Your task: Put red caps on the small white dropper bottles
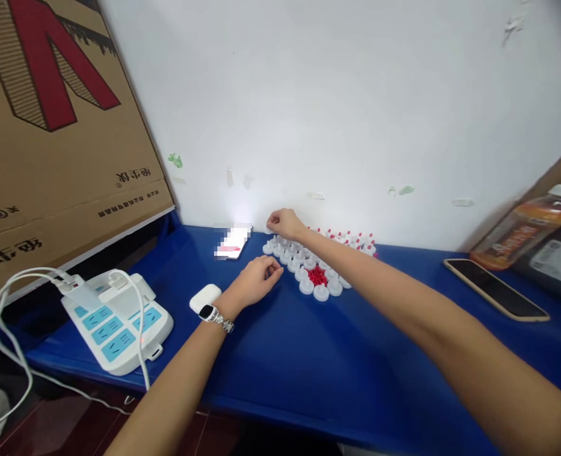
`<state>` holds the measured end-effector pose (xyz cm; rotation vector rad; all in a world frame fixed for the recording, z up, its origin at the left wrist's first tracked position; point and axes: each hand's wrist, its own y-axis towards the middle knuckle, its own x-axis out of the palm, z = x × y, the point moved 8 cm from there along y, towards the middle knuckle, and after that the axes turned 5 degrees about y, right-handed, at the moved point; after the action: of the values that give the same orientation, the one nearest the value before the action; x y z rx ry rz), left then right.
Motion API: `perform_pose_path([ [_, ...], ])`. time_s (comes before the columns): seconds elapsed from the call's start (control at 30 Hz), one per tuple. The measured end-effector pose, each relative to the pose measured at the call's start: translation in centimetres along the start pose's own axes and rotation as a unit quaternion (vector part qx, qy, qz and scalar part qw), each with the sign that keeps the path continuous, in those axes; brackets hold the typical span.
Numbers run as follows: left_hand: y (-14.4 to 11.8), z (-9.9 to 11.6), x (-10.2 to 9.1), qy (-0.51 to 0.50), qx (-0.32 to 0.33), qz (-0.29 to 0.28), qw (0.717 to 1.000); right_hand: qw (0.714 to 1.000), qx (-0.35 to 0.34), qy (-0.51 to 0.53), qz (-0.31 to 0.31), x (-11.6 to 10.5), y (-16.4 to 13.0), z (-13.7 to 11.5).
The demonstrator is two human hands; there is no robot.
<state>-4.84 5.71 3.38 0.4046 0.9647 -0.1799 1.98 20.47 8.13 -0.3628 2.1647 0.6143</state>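
Our right hand (pixel 284 223) pinches a small white plastic cap (pixel 269 230) just beyond the cluster of white caps (pixel 304 269), nearer it than our loosely curled, empty left hand (pixel 256 278).

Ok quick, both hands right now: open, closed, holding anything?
Left hand: curled loosely on the blue table; holding anything cannot be told.
Right hand: fingers pinched at the far end of the white caps; the pinched item is too small to tell.

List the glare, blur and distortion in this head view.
Head view: bright glare washes the wall behind the blurred-out card; wide-angle stretch enlarges the right forearm; the bottle at the edge is smeared soft; the left hand and white caps stay fairly sharp.
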Motion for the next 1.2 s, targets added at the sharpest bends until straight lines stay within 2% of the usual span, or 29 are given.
perform_pose_path([
  [0.1, 0.1, -0.1, -0.2, 0.050, 0.007, 0.030, 0.998, 0.998, 0.004, -0.034, -0.044, 2.3, 1.6, -0.3],
  [0.17, 0.1, 0.1, -0.3, 0.082, 0.014, 0.050, 0.995, 0.997, 0.006, -0.040, -0.060, 2.8, 1.8, -0.2],
  [0.23, 0.0, 0.4, -0.5, 0.112, 0.018, 0.070, 0.991, 0.998, 0.002, -0.042, -0.052, 2.0, 1.5, 0.0],
  [0.37, 0.7, 1.1, -0.7, 0.168, 0.036, 0.104, 0.980, 0.999, -0.029, -0.041, -0.007, -1.4, -0.4, 1.0],
  [0.43, 1.8, 1.3, -0.4, 0.194, 0.056, 0.100, 0.974, 0.997, -0.045, -0.055, -0.012, -2.5, -1.7, 1.9],
  [0.5, 3.4, 1.3, 0.4, 0.215, 0.071, 0.069, 0.972, 0.996, -0.050, -0.073, -0.033, -2.9, -2.9, 2.9],
  [0.6, 5.6, 0.5, 1.8, 0.228, 0.054, 0.014, 0.972, 0.992, -0.051, -0.091, -0.075, -2.2, -4.1, 4.2],
  [0.73, 6.9, -0.1, 2.7, 0.245, 0.043, 0.000, 0.969, 0.984, -0.083, -0.098, -0.121, -0.8, -4.8, 4.4],
  [0.97, 7.0, -0.4, 2.9, 0.271, 0.066, 0.017, 0.960, 0.981, -0.104, -0.123, -0.111, 0.9, -4.5, 4.4],
  [1.2, 7.4, -1.8, 1.8, 0.281, 0.064, 0.009, 0.958, 0.975, -0.135, -0.141, -0.110, 2.8, -2.5, 3.4],
])
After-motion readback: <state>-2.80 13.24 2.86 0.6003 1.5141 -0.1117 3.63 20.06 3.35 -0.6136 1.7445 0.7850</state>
